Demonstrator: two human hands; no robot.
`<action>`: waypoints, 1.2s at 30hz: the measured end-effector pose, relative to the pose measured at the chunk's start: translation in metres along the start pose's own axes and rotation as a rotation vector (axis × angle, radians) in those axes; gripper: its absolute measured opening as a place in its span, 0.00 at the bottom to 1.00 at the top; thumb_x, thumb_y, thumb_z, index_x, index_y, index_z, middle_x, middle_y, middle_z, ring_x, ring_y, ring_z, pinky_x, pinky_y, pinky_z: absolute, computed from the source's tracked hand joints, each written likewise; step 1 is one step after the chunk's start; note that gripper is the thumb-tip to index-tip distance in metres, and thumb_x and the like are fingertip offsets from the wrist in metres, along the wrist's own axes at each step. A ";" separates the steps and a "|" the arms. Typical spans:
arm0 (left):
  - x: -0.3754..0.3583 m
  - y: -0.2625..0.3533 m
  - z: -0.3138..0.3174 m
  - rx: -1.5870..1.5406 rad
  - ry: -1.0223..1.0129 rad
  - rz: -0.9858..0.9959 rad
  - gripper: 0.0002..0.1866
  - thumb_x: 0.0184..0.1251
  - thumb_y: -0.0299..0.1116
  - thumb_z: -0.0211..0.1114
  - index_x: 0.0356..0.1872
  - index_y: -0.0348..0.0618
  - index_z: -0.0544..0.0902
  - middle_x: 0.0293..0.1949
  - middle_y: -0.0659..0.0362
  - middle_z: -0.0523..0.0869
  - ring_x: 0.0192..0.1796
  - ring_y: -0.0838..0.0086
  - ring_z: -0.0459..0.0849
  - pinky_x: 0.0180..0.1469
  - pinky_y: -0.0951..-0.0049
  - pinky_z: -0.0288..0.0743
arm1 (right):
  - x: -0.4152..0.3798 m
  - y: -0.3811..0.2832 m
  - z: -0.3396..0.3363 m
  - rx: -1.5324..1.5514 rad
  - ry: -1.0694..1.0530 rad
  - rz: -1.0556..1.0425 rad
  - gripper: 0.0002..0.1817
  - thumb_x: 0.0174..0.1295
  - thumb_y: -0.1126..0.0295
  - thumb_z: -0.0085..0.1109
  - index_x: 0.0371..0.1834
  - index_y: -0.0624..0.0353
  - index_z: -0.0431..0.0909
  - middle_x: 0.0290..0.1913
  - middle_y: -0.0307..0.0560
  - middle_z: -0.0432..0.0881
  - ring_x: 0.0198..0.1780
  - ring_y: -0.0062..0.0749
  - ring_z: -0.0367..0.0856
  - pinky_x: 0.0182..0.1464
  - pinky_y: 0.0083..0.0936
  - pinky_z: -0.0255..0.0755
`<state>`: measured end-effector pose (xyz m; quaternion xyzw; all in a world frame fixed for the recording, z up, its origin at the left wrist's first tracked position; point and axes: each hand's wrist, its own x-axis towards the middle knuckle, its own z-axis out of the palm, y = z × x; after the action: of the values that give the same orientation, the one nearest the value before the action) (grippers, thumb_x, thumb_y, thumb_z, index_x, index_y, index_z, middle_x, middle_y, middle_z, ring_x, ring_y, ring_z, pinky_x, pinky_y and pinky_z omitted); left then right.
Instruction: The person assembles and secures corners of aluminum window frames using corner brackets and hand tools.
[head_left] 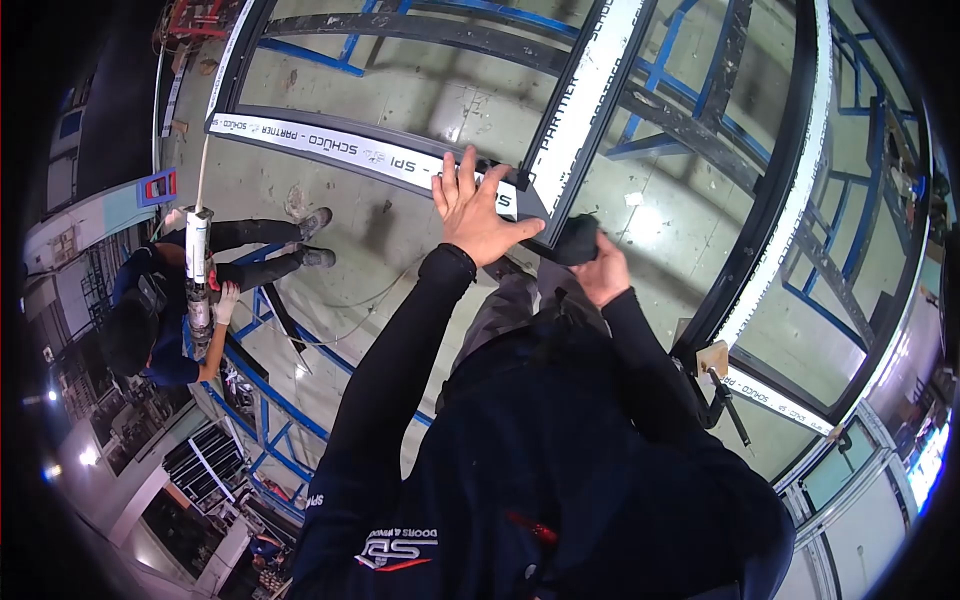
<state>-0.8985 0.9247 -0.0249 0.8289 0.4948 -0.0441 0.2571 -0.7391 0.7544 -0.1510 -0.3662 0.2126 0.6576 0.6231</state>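
My left hand (480, 212) lies with its fingers spread on the corner of a dark frame (340, 146) covered with white printed tape. Just right of that corner, my right hand (603, 272) has its fingers around a black object (577, 240), soft-looking like a cloth, at the underside of the frame's edge. Part of the right fingers is hidden behind that object. A long taped profile (590, 80) runs up and away from the corner.
Blue and black trestles (690, 110) stand under the frames. A clamp with a wooden block (712, 358) grips the frame at the right. At left, a co-worker (150, 300) holds a sealant gun (198, 260) near the frame's far corner. A cable crosses the floor.
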 end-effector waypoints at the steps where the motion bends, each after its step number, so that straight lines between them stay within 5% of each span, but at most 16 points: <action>1: -0.004 0.000 0.005 -0.065 0.132 -0.045 0.56 0.41 0.61 0.79 0.72 0.50 0.64 0.78 0.40 0.44 0.80 0.41 0.32 0.76 0.41 0.24 | -0.003 -0.012 -0.001 -0.065 0.025 -0.084 0.24 0.76 0.55 0.45 0.66 0.61 0.70 0.63 0.47 0.78 0.63 0.39 0.77 0.66 0.41 0.70; 3: -0.019 -0.003 0.024 -0.191 0.396 -0.132 0.61 0.40 0.60 0.81 0.75 0.46 0.58 0.77 0.37 0.44 0.80 0.42 0.36 0.77 0.41 0.30 | 0.000 -0.034 0.004 -0.343 0.140 -0.278 0.24 0.71 0.54 0.59 0.57 0.63 0.73 0.51 0.47 0.82 0.52 0.33 0.82 0.57 0.31 0.74; 4: -0.028 -0.004 0.033 -0.242 0.548 -0.211 0.63 0.44 0.58 0.81 0.76 0.40 0.52 0.76 0.36 0.46 0.79 0.45 0.46 0.75 0.44 0.46 | -0.005 -0.042 0.022 -0.558 0.132 -0.347 0.25 0.66 0.53 0.65 0.52 0.64 0.73 0.46 0.46 0.82 0.47 0.30 0.81 0.52 0.28 0.74; 6: -0.033 -0.005 0.048 -0.929 0.552 -0.515 0.59 0.48 0.58 0.80 0.74 0.38 0.55 0.74 0.40 0.54 0.76 0.50 0.53 0.74 0.46 0.51 | -0.026 -0.049 0.078 -0.991 0.159 -0.515 0.30 0.56 0.51 0.75 0.44 0.66 0.73 0.34 0.42 0.78 0.37 0.24 0.75 0.41 0.26 0.73; 10: -0.031 -0.028 0.061 -1.766 0.094 -0.843 0.48 0.56 0.53 0.78 0.69 0.38 0.62 0.65 0.55 0.69 0.64 0.66 0.71 0.66 0.61 0.65 | -0.032 -0.040 0.122 -1.513 0.269 -0.448 0.53 0.41 0.42 0.80 0.61 0.70 0.66 0.52 0.70 0.82 0.56 0.54 0.83 0.59 0.35 0.74; 13: -0.024 -0.031 0.064 -1.878 0.015 -0.654 0.38 0.57 0.50 0.78 0.62 0.41 0.69 0.57 0.63 0.77 0.55 0.75 0.75 0.58 0.68 0.68 | -0.029 -0.045 0.130 -1.577 0.233 -0.475 0.53 0.41 0.43 0.80 0.62 0.71 0.65 0.52 0.70 0.82 0.57 0.54 0.83 0.59 0.35 0.74; 15: -0.019 -0.030 0.065 -1.812 0.019 -0.702 0.34 0.58 0.50 0.78 0.59 0.43 0.73 0.53 0.64 0.80 0.53 0.77 0.76 0.56 0.69 0.68 | -0.030 -0.046 0.140 -1.541 0.316 -0.590 0.45 0.45 0.49 0.79 0.57 0.68 0.65 0.50 0.68 0.82 0.53 0.58 0.83 0.56 0.40 0.75; 17: -0.019 -0.022 0.060 -1.755 0.024 -0.736 0.28 0.59 0.52 0.77 0.52 0.47 0.76 0.43 0.68 0.80 0.44 0.81 0.75 0.53 0.71 0.68 | -0.016 -0.047 0.157 -1.475 0.484 -0.863 0.38 0.50 0.52 0.76 0.54 0.67 0.67 0.46 0.67 0.82 0.49 0.57 0.83 0.53 0.42 0.75; 19: -0.018 -0.012 0.052 -1.699 0.032 -0.756 0.21 0.60 0.55 0.75 0.42 0.55 0.80 0.28 0.74 0.78 0.29 0.87 0.72 0.48 0.74 0.68 | 0.019 -0.049 0.167 -1.557 0.432 -1.470 0.29 0.52 0.54 0.73 0.47 0.64 0.73 0.39 0.57 0.81 0.44 0.54 0.80 0.48 0.46 0.71; 21: -0.018 -0.012 0.051 -1.724 0.030 -0.749 0.21 0.60 0.54 0.75 0.43 0.54 0.80 0.29 0.72 0.78 0.31 0.85 0.73 0.49 0.73 0.68 | 0.029 -0.045 0.190 -1.761 0.397 -1.619 0.23 0.54 0.53 0.70 0.43 0.58 0.76 0.37 0.52 0.79 0.44 0.49 0.79 0.50 0.43 0.66; 24: -0.015 -0.012 0.053 -1.761 0.019 -0.776 0.22 0.59 0.53 0.76 0.45 0.54 0.80 0.32 0.70 0.79 0.35 0.82 0.75 0.50 0.71 0.68 | 0.040 -0.034 0.189 -2.011 0.243 -1.533 0.11 0.60 0.56 0.64 0.29 0.51 0.82 0.32 0.42 0.79 0.40 0.40 0.78 0.48 0.39 0.62; 27: -0.011 -0.009 0.055 -1.788 0.056 -0.834 0.22 0.58 0.53 0.76 0.47 0.56 0.81 0.38 0.68 0.82 0.41 0.79 0.76 0.51 0.69 0.66 | 0.043 -0.034 0.189 -2.049 0.247 -1.525 0.09 0.57 0.59 0.64 0.25 0.49 0.82 0.30 0.39 0.79 0.40 0.36 0.78 0.46 0.38 0.62; 36: -0.009 -0.005 0.063 -1.859 0.136 -0.881 0.23 0.57 0.53 0.76 0.47 0.56 0.80 0.41 0.68 0.81 0.43 0.79 0.75 0.51 0.70 0.64 | 0.043 -0.036 0.189 -2.068 0.192 -1.527 0.08 0.52 0.61 0.65 0.23 0.50 0.82 0.29 0.38 0.80 0.39 0.35 0.78 0.45 0.37 0.62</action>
<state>-0.8953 0.8897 -0.0785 0.0485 0.6068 0.3125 0.7292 -0.7427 0.9267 -0.0551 -0.7500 -0.6114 -0.0339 0.2502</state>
